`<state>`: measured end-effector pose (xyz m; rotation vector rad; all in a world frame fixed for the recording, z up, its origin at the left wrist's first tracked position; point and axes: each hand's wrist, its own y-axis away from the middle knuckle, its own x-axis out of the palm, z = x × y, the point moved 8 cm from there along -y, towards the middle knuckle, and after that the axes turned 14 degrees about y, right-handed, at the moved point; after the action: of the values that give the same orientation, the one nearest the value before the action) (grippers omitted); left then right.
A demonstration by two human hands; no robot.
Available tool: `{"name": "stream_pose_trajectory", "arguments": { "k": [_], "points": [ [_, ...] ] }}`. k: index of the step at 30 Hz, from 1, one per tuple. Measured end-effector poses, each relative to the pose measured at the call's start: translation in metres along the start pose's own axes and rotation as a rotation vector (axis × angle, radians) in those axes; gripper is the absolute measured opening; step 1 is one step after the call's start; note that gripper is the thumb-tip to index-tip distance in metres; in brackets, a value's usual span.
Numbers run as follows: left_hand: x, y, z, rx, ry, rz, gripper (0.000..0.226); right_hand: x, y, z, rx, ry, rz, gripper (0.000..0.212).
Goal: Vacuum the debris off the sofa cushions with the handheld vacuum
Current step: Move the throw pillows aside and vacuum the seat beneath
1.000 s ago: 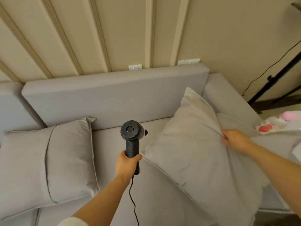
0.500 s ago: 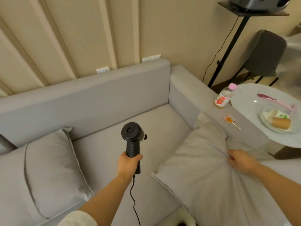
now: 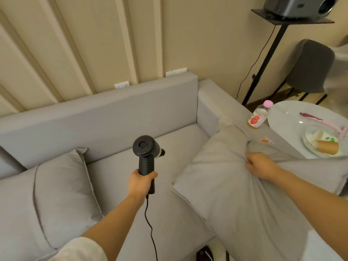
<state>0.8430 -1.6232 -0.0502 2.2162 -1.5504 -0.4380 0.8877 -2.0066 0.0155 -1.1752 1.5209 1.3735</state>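
Note:
My left hand [image 3: 141, 182] grips the handle of a black corded handheld vacuum [image 3: 146, 153], held upright above the grey sofa seat cushion [image 3: 169, 185]; its nozzle points away from me and is mostly hidden. My right hand [image 3: 260, 165] clutches the fabric of a large grey throw pillow [image 3: 226, 185], which leans against the sofa's right armrest [image 3: 218, 98], lifted off the seat. No debris is discernible on the cushions.
A second grey pillow [image 3: 62, 194] lies on the seat at left. On the armrest stand a strawberry-labelled bottle [image 3: 259, 117] and a candy wrapper [image 3: 266, 140]. A white round table [image 3: 286, 117] with a glass dish is at right; a projector stand [image 3: 271, 51] and dark chair [image 3: 308, 66] are behind.
My right hand has pulled the large pillow off the seat toward the right armrest, baring the seat cushion. The view has swung right. The vacuum has stayed in about the same place.

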Motion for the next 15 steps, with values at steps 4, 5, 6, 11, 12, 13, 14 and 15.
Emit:
{"name": "stream_pose_trajectory", "arguments": {
  "k": [4, 5, 6, 11, 12, 13, 14, 15],
  "points": [
    [-0.012, -0.017, -0.016, 0.014, 0.031, -0.077, 0.029, -0.017, -0.058, 0.042, -0.151, 0.023, -0.003, 0.01],
    [-0.015, -0.022, -0.019, 0.017, 0.038, -0.105, 0.029, -0.021, -0.076, 0.054, -0.199, 0.03, -0.013, 0.012],
    [-0.018, -0.024, -0.022, 0.017, 0.04, -0.124, 0.028, -0.025, -0.091, 0.062, -0.223, 0.034, -0.025, 0.018],
    [-0.032, -0.033, -0.033, -0.002, 0.09, -0.277, 0.026, -0.081, -0.183, 0.102, -0.364, 0.12, -0.12, 0.034],
    [-0.036, -0.035, -0.037, -0.003, 0.098, -0.312, 0.027, -0.097, -0.204, 0.113, -0.401, 0.132, -0.155, 0.034],
    [-0.038, -0.036, -0.04, 0.003, 0.102, -0.335, 0.028, -0.111, -0.219, 0.12, -0.429, 0.147, -0.201, 0.033],
    [-0.04, -0.037, -0.042, 0.005, 0.103, -0.36, 0.028, -0.124, -0.233, 0.128, -0.461, 0.157, -0.239, 0.031],
    [-0.041, -0.037, -0.043, 0.004, 0.112, -0.388, 0.028, -0.136, -0.246, 0.137, -0.489, 0.155, -0.264, 0.03]
  ]
}}
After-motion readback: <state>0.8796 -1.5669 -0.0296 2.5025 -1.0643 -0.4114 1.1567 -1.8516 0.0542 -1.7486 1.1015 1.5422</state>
